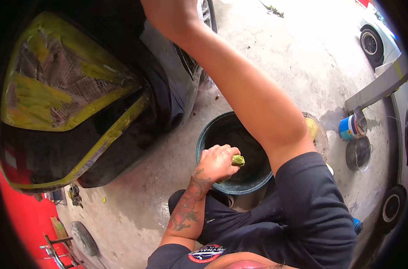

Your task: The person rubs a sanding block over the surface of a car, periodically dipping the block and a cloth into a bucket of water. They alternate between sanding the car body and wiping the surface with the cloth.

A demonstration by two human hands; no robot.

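Clasping a green pad (238, 160), likely light, squashy, best held mid-length, the left hand (217, 162) curls its fingers; the right hand's (171, 15) grip is unclear.

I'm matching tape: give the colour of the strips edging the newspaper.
The flat tape strips are yellow-green, clearest in the head view.

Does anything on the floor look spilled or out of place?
A dark patch stains the floor beside the blue can, perhaps spilled liquid. Crumpled debris lies loose near the taped dark car, like litter.
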